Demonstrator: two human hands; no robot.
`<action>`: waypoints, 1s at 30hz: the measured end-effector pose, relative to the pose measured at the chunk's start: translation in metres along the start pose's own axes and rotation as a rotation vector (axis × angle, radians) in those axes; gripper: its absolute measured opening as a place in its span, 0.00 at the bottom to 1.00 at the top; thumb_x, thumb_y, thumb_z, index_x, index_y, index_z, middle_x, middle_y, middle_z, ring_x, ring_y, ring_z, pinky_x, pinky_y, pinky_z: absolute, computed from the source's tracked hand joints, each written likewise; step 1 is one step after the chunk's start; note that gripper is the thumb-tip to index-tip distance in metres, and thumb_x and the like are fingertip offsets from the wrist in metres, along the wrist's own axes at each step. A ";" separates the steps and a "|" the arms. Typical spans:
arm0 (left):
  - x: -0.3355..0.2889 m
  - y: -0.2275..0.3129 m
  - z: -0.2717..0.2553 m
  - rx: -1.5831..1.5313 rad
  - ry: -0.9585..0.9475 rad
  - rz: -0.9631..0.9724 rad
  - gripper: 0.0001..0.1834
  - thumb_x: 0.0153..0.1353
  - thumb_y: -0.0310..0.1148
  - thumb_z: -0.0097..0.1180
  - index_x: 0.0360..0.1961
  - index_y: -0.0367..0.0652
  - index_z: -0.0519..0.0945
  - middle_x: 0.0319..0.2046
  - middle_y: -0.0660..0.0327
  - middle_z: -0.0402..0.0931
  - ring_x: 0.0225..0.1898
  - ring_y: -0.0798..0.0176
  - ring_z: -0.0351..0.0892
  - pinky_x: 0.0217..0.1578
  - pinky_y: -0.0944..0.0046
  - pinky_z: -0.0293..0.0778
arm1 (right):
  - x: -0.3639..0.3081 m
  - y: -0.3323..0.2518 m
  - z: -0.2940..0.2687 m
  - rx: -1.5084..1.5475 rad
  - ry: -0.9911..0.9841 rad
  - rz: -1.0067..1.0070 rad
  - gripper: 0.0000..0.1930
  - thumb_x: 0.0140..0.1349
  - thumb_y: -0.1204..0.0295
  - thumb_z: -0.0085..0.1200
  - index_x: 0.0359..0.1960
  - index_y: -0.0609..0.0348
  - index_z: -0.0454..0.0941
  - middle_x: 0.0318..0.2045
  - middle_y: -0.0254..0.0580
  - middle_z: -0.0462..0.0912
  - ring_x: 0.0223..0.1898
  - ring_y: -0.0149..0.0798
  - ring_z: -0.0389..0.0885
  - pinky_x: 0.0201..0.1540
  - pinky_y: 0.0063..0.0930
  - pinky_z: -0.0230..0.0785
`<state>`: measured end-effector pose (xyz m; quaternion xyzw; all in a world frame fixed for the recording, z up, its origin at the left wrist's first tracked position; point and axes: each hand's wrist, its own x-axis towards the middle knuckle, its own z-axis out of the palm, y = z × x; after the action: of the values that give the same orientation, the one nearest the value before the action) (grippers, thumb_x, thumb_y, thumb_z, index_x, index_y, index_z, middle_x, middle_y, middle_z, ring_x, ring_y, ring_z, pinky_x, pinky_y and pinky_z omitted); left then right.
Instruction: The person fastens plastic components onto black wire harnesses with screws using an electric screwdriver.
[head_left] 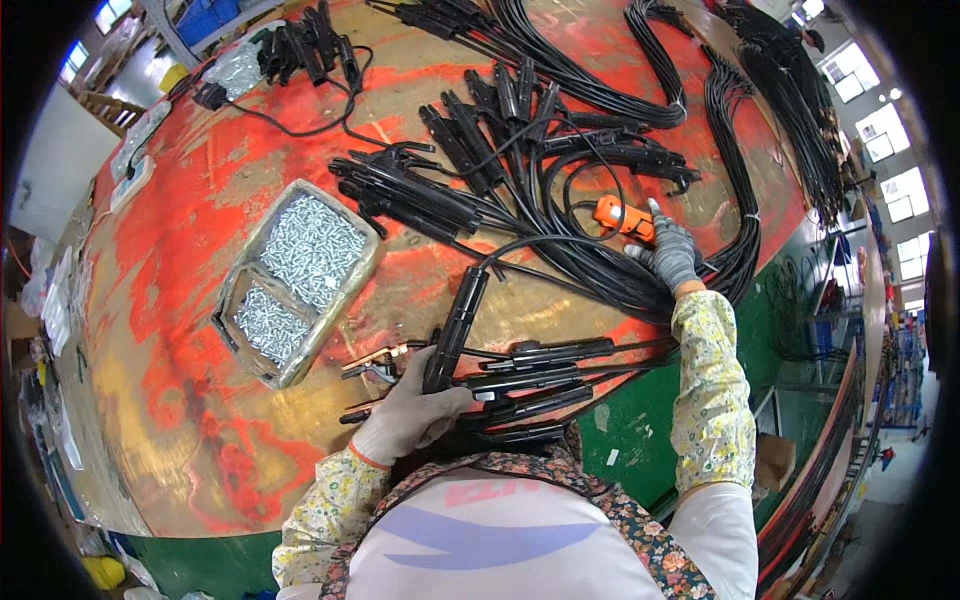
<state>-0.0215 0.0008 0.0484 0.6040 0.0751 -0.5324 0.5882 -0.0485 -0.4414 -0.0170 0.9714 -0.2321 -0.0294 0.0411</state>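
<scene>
My left hand (415, 410), in a pale work glove, is closed around a black ribbed plastic handle (458, 325) that stands tilted with a cable leaving its upper end. A small metal-jawed part (378, 366) lies beside the fingers; whether it joins the handle is hidden. Several similar black handles (550, 375) lie right of this hand. On the right, my gloved right hand (672, 250) has its fingers on both sides of the near end of an orange hand-held tool (622, 217), which looks like an electric screwdriver. That tool rests over a bundle of black cables (590, 255).
A two-part box of silver screws (310, 245) stands left of centre on the worn red table (190, 330). More black handles (480, 130) and coiled cables (650, 60) cover the far side. A power strip (132, 183) sits at the left edge; green flooring (640, 430) lies below right.
</scene>
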 end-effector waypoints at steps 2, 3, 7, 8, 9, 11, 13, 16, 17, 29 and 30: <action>0.006 -0.009 -0.008 -0.151 -0.077 0.007 0.41 0.52 0.31 0.63 0.63 0.45 0.54 0.22 0.68 0.66 0.14 0.75 0.62 0.12 0.73 0.57 | 0.011 -0.006 -0.005 0.034 -0.023 -0.009 0.48 0.47 0.48 0.65 0.69 0.43 0.53 0.51 0.51 0.76 0.52 0.52 0.75 0.55 0.42 0.66; 0.005 -0.012 -0.011 -0.160 -0.060 0.014 0.41 0.52 0.31 0.63 0.63 0.45 0.54 0.22 0.68 0.66 0.14 0.75 0.62 0.12 0.73 0.57 | 0.016 -0.013 -0.008 0.060 -0.055 -0.008 0.48 0.46 0.46 0.65 0.69 0.40 0.53 0.50 0.50 0.76 0.51 0.52 0.76 0.54 0.42 0.67; 0.012 -0.020 -0.010 -0.102 -0.066 0.078 0.32 0.52 0.32 0.61 0.58 0.42 0.61 0.19 0.71 0.65 0.14 0.77 0.61 0.12 0.74 0.57 | 0.024 0.017 0.007 0.472 0.118 -0.066 0.36 0.50 0.58 0.65 0.62 0.43 0.64 0.53 0.44 0.76 0.54 0.45 0.75 0.56 0.36 0.67; 0.014 -0.023 -0.015 -0.235 -0.148 0.091 0.33 0.53 0.33 0.60 0.58 0.41 0.60 0.19 0.70 0.65 0.14 0.77 0.61 0.12 0.74 0.57 | 0.023 0.008 -0.011 0.555 0.328 -0.279 0.31 0.51 0.64 0.64 0.58 0.50 0.68 0.50 0.41 0.77 0.52 0.42 0.77 0.55 0.33 0.68; 0.013 -0.024 -0.020 -0.365 -0.233 0.111 0.34 0.53 0.35 0.60 0.59 0.39 0.60 0.19 0.70 0.65 0.14 0.76 0.61 0.12 0.74 0.57 | 0.031 0.001 -0.034 0.656 0.429 -0.510 0.26 0.52 0.71 0.63 0.54 0.55 0.70 0.46 0.39 0.79 0.48 0.40 0.78 0.50 0.31 0.71; 0.009 -0.013 -0.021 -0.214 -0.221 0.092 0.35 0.53 0.37 0.59 0.59 0.37 0.60 0.19 0.69 0.66 0.13 0.76 0.61 0.12 0.73 0.57 | 0.042 0.043 -0.049 0.875 0.320 -0.097 0.18 0.57 0.69 0.59 0.49 0.56 0.73 0.38 0.37 0.79 0.36 0.33 0.79 0.36 0.26 0.72; 0.009 -0.013 -0.020 -0.174 -0.145 0.088 0.38 0.50 0.38 0.61 0.60 0.37 0.58 0.17 0.68 0.65 0.12 0.75 0.60 0.11 0.72 0.56 | 0.019 0.000 -0.140 1.237 0.150 0.225 0.16 0.59 0.61 0.58 0.45 0.55 0.77 0.30 0.35 0.79 0.24 0.25 0.75 0.23 0.18 0.64; 0.015 -0.011 -0.028 -0.189 -0.202 0.105 0.41 0.49 0.38 0.61 0.62 0.37 0.57 0.18 0.68 0.66 0.12 0.75 0.61 0.11 0.72 0.56 | 0.005 -0.045 -0.184 2.050 0.176 -0.255 0.24 0.66 0.63 0.47 0.61 0.60 0.63 0.44 0.40 0.76 0.40 0.31 0.75 0.37 0.27 0.71; 0.018 -0.012 -0.030 -0.199 -0.223 0.117 0.41 0.49 0.38 0.61 0.62 0.37 0.56 0.18 0.68 0.65 0.12 0.75 0.61 0.12 0.72 0.56 | -0.006 -0.085 -0.205 2.169 -0.053 -0.625 0.26 0.67 0.65 0.45 0.64 0.58 0.58 0.44 0.40 0.74 0.42 0.32 0.73 0.39 0.30 0.71; 0.030 -0.026 -0.060 -0.176 -0.326 0.172 0.46 0.47 0.37 0.57 0.68 0.43 0.50 0.19 0.66 0.66 0.13 0.74 0.62 0.12 0.70 0.58 | -0.041 -0.363 -0.174 2.295 -0.477 -0.728 0.25 0.65 0.59 0.50 0.60 0.55 0.62 0.32 0.38 0.68 0.33 0.36 0.69 0.32 0.31 0.69; 0.033 -0.028 -0.056 -0.258 -0.337 0.155 0.48 0.48 0.39 0.60 0.68 0.44 0.49 0.18 0.66 0.66 0.11 0.73 0.61 0.11 0.70 0.57 | -0.040 -0.375 -0.167 2.326 -0.520 -0.711 0.24 0.65 0.61 0.51 0.60 0.56 0.64 0.31 0.35 0.68 0.33 0.35 0.69 0.32 0.30 0.68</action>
<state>0.0038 0.0359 -0.0079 0.4304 -0.0035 -0.5651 0.7039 0.0968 -0.0792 0.1160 0.4056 0.1542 -0.0075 -0.9009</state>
